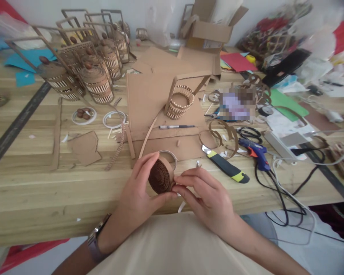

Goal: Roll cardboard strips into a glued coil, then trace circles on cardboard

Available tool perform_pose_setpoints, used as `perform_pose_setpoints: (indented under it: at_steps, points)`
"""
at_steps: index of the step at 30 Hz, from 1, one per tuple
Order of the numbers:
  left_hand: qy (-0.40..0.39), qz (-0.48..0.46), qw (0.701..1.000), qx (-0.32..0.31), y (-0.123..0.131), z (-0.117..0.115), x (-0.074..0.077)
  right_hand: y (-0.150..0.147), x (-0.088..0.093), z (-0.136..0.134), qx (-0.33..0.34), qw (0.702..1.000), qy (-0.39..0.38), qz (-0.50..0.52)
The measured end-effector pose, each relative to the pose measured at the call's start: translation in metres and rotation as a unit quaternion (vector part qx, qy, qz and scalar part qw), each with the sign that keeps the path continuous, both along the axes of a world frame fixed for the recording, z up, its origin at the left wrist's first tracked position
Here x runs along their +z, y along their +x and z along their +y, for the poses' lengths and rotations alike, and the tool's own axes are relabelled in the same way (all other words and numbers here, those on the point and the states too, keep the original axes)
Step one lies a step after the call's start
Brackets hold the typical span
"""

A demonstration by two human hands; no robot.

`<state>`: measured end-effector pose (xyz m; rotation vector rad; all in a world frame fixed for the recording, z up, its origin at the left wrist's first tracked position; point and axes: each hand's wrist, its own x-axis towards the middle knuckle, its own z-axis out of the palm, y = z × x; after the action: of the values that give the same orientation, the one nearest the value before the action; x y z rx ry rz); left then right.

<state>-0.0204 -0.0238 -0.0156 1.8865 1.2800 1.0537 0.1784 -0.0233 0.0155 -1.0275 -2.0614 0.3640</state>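
A tight coil of brown corrugated cardboard strip (pixel 160 176) is tilted above the table's front edge, its spiral side showing. My left hand (pixel 140 191) wraps round it, fingers over the top and thumb below. At the coil's right side, my right hand (pixel 203 191) pinches the cardboard between thumb and forefinger. One strip (pixel 149 133) runs up from near my left fingers toward a small slatted cardboard basket with a tall handle (pixel 180 105). A ring of tape (pixel 172 156) lies just behind the coil, partly covered by it.
A utility knife (pixel 225 163) with its blade out and a blue glue gun (pixel 255 152) with trailing cables lie to the right. A pen (pixel 177 126) rests on the cardboard sheet (pixel 143 95). Several finished lantern-like lidded pieces (pixel 96 82) stand at back left.
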Motion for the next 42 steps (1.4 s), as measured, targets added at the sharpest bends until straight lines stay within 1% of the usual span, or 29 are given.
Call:
perform_pose_setpoints:
  at_steps: [3, 5, 8, 14, 18, 20, 22, 23, 24, 25, 26, 27, 28, 29, 30, 31, 32, 34, 35, 37, 39, 42]
  points:
    - [0.039, 0.047, 0.997, -0.056, -0.008, 0.0, -0.001, -0.005, -0.002, -0.001, -0.003, 1.0, -0.003, -0.009]
    - [0.051, 0.076, 0.993, -0.08, -0.013, 0.0, 0.001, -0.009, -0.001, -0.003, -0.004, 1.0, -0.006, -0.021]
    - [0.056, 0.082, 0.992, -0.075, -0.016, -0.001, 0.003, -0.015, 0.001, -0.007, -0.002, 0.999, -0.017, -0.038]
    - [0.103, 0.057, 0.99, -0.083, -0.023, 0.0, 0.005, -0.021, -0.001, -0.014, 0.009, 0.999, -0.008, -0.038]
    - [0.101, 0.065, 0.987, -0.102, -0.026, 0.004, 0.007, -0.025, -0.005, -0.017, 0.0, 0.999, 0.014, -0.041]
    - [0.099, 0.072, 0.986, -0.11, -0.025, 0.006, 0.007, -0.026, -0.004, -0.019, -0.004, 0.999, 0.019, -0.046]
    - [0.097, 0.081, 0.986, -0.111, -0.023, 0.008, 0.006, -0.021, -0.002, -0.019, -0.001, 0.999, 0.013, -0.042]
    - [0.098, 0.086, 0.985, -0.111, -0.021, 0.009, 0.005, -0.014, 0.0, -0.018, -0.009, 0.999, 0.009, -0.038]
    - [0.102, 0.094, 0.984, -0.11, -0.02, 0.011, 0.004, -0.004, 0.001, -0.017, -0.032, 0.999, 0.003, -0.034]
    - [0.107, 0.101, 0.984, -0.105, -0.017, 0.013, 0.003, 0.011, 0.002, -0.015, -0.074, 0.997, -0.005, -0.033]
    - [0.113, 0.107, 0.983, -0.101, -0.015, 0.015, 0.002, 0.03, 0.003, -0.012, -0.133, 0.99, -0.015, -0.038]
    - [0.121, 0.109, 0.982, -0.091, -0.012, 0.016, 0.001, 0.053, 0.003, -0.007, -0.211, 0.976, -0.034, -0.05]
    - [0.129, 0.106, 0.983, -0.079, -0.009, 0.018, 0.0, 0.078, 0.002, -0.002, -0.29, 0.953, -0.057, -0.07]
    - [0.134, 0.101, 0.984, -0.066, -0.006, 0.019, 0.0, 0.105, 0.0, 0.004, -0.363, 0.921, -0.095, -0.102]
    - [0.133, 0.094, 0.985, -0.052, -0.003, 0.02, -0.001, 0.131, -0.003, 0.011, -0.443, 0.874, -0.143, -0.14]
    - [0.128, 0.087, 0.987, -0.043, 0.0, 0.021, -0.002, 0.155, -0.008, 0.019, -0.509, 0.819, -0.199, -0.176]
    - [0.119, 0.082, 0.989, -0.038, 0.004, 0.021, -0.003, 0.177, -0.014, 0.026, -0.537, 0.794, -0.219, -0.184]
    - [0.095, 0.075, 0.992, -0.031, 0.009, 0.022, -0.005, 0.208, -0.027, 0.04, -0.549, 0.775, -0.254, -0.185]
    - [0.086, 0.073, 0.993, -0.03, 0.011, 0.023, -0.006, 0.218, -0.034, 0.045, -0.547, 0.772, -0.27, -0.178]
    - [0.078, 0.079, 0.993, -0.029, 0.013, 0.025, -0.008, 0.23, -0.046, 0.05, -0.545, 0.768, -0.295, -0.159]
    - [0.075, 0.091, 0.993, -0.032, 0.013, 0.027, -0.009, 0.235, -0.052, 0.05, -0.555, 0.764, -0.304, -0.127]
    - [0.067, 0.109, 0.991, -0.041, 0.012, 0.031, -0.01, 0.237, -0.051, 0.041, -0.584, 0.755, -0.29, -0.062]
